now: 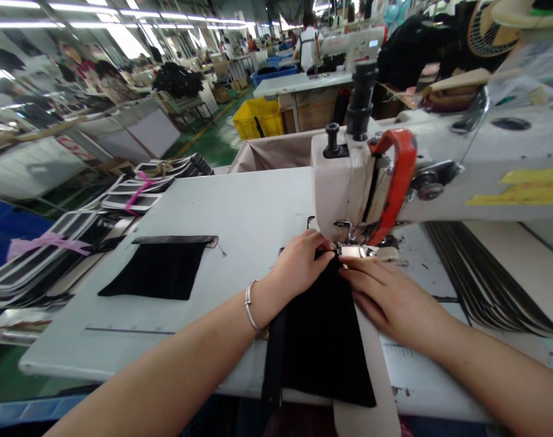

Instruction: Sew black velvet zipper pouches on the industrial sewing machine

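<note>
A black fabric piece point(324, 340) lies under the head of a white sewing machine point(342, 176), over a beige piece point(379, 376), with a dark strip along its left edge. My left hand point(298, 261), a bracelet at its wrist, pinches the top of the black fabric just left of the presser foot. At the right of the foot, my right hand point(385, 291) presses its fingers on the fabric's upper right edge, fingers close together. Another black piece point(160, 270) with a zipper strip point(176, 240) along its top lies on the table to the left.
The white table point(240, 206) carries a stack of dark-edged beige panels point(499, 273) at the right. Bundles of black panels tied with pink strips point(53, 243) stand at the left. Beyond are a yellow crate point(258, 119), another machine and a person in white point(307, 45).
</note>
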### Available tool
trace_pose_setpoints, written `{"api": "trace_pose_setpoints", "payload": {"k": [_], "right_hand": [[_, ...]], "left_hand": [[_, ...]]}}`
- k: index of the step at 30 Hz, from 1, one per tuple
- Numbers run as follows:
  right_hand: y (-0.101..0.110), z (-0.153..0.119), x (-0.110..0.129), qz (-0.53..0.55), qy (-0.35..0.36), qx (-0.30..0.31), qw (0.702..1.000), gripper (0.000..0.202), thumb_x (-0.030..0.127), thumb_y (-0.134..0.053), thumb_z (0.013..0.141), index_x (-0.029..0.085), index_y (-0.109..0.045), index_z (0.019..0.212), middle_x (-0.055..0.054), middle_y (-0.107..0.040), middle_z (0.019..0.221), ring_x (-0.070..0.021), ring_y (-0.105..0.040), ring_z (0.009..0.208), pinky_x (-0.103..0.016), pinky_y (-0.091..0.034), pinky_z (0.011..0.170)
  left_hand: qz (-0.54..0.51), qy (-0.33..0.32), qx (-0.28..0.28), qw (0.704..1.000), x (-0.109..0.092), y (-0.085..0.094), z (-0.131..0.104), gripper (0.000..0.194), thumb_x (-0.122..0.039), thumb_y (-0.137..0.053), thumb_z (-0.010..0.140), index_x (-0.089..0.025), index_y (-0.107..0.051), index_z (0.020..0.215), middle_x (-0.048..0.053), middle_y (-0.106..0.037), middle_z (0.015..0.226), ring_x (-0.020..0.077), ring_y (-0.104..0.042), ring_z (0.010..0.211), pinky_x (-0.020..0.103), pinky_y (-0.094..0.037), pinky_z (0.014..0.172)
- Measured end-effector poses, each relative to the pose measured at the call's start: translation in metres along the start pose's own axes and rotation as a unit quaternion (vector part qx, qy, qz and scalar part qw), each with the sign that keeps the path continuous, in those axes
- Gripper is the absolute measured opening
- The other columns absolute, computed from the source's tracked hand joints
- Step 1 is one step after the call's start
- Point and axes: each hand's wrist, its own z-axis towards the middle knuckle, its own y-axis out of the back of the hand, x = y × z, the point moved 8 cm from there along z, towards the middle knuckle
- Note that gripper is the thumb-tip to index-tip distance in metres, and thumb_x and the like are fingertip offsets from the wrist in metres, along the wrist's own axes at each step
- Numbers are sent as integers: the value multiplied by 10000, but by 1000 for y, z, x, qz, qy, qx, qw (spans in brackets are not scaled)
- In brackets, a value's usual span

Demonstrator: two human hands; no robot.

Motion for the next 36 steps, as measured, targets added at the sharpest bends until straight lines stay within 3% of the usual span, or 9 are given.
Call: {"api": "trace_pose_setpoints", "payload": {"k": [3,6,8,12,19,26,29,32,36], "right_hand": [[1,-7,9,-3,19,33,999,437,108,-501,955,182,-571,1379,-116,-585,1442,-266,-549,1314,-510,-499,1094],[4,-18,17,-6,21,52,998,502,69,-482,941,206,-552,1420,-91,-561,1484,-244,-537,1338,-488,-492,1109],[5,-25,20,2,17,59,998,504,95,-486,958,228,-535,1442,-76,-543,1507,-235,-527,1352,-482,-487,1114],[5,-30,18,27,9,60,998,463,162,-492,995,255,-529,1447,-64,-527,1523,-228,-506,1374,-483,-466,1131],[5,-28,15,25,1,55,998,452,205,-485,1015,247,-503,1465,-68,-512,1538,-229,-521,1355,-494,-462,1125],[4,-28,15,20,4,62,998,433,196,-480,1018,227,-514,1449,-71,-502,1544,-229,-504,1359,-502,-436,1141],[4,-29,15,32,1,62,998,460,183,-496,1002,232,-505,1460,-79,-513,1533,-237,-515,1349,-507,-460,1122],[4,-29,15,33,-1,58,998,498,174,-513,979,232,-497,1473,-95,-529,1515,-254,-525,1342,-520,-482,1101],[3,-30,16,22,-10,64,998,486,169,-497,976,228,-510,1458,-84,-516,1528,-247,-520,1346,-504,-486,1109]], "left_hand": [[85,-86,10,993,-28,9,-33,200,-206,-613,985,-142,-673,1165,119,-664,1226,271,-595,1221,458,-494,1085],[82,-217,105,967,-67,8,-92,363,-396,-599,1007,-151,-631,1274,129,-611,1370,271,-523,1346,478,-415,1190],[64,-260,145,953,-83,11,-128,454,-490,-564,1011,-153,-614,1311,123,-604,1402,263,-516,1361,468,-403,1206],[85,-287,128,945,-94,21,-155,327,-182,-419,1071,-121,-608,1331,94,-673,1317,223,-598,1236,369,-521,1072],[122,-337,111,927,-109,10,-149,335,-129,-397,1045,-46,-633,1267,145,-709,1131,225,-646,977,363,-580,872],[131,-364,138,912,-113,3,-156,288,-172,-500,1027,-45,-648,1239,138,-701,1128,221,-644,972,347,-573,861],[104,-297,105,943,-95,12,-120,243,-182,-478,1046,-102,-675,1162,105,-711,1106,206,-653,1032,362,-562,956],[125,-184,42,974,-59,16,-70,294,-186,-454,1054,-111,-623,1283,132,-635,1349,247,-555,1316,459,-487,1123],[113,-142,53,982,-31,2,-39,329,-241,-487,1056,-118,-598,1341,125,-611,1412,210,-523,1379,419,-461,1172]]}}
